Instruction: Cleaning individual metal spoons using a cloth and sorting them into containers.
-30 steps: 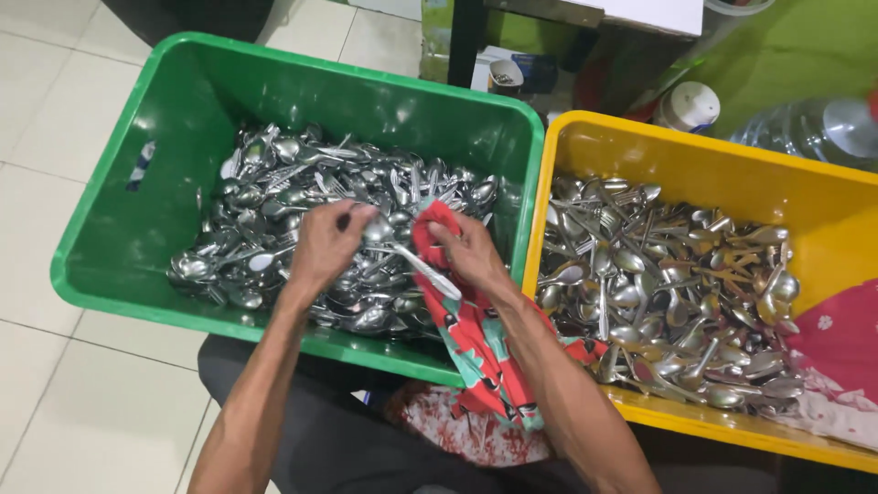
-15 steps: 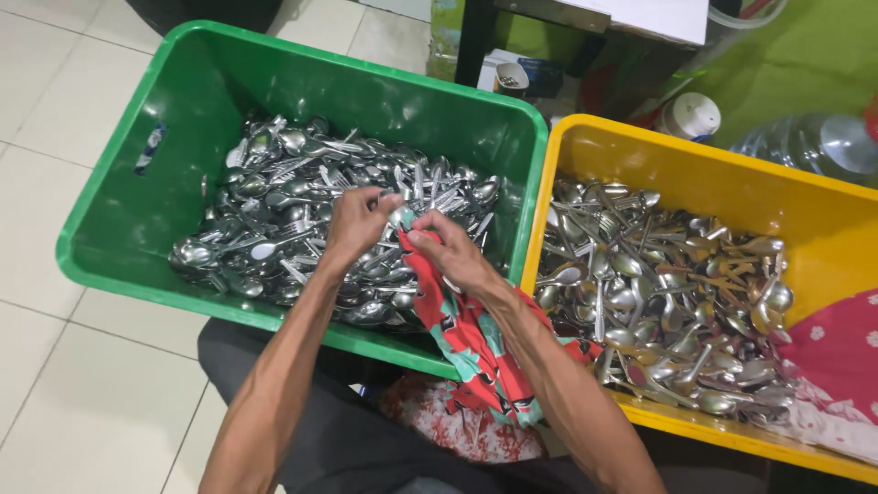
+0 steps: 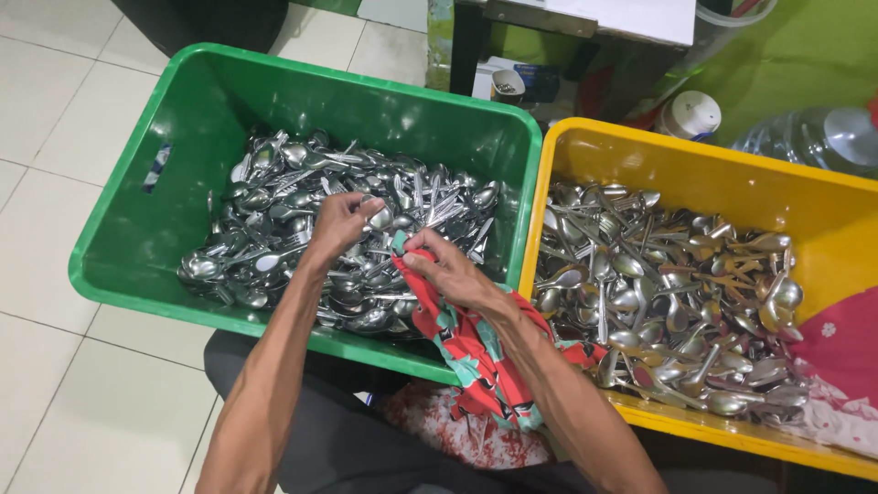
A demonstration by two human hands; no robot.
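Left hand (image 3: 340, 222) pinches a metal spoon (image 3: 378, 218) by fingertips; handle hidden behind fingers, can't tell its length. Right hand (image 3: 450, 272) grips a red-and-teal patterned cloth (image 3: 476, 357), bunched at spoon, just right of it. Both hands sit over spoon pile in green crate (image 3: 128, 247). Yellow crate (image 3: 823, 206) w/ cutlery to right, cut off at frame edge.

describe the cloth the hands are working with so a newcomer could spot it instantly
Start at the green bin full of metal cutlery, left of the yellow bin. At its near right corner the right hand grips a cloth that trails over the rim. It is the only soft red-and-teal patterned thing among shiny spoons.
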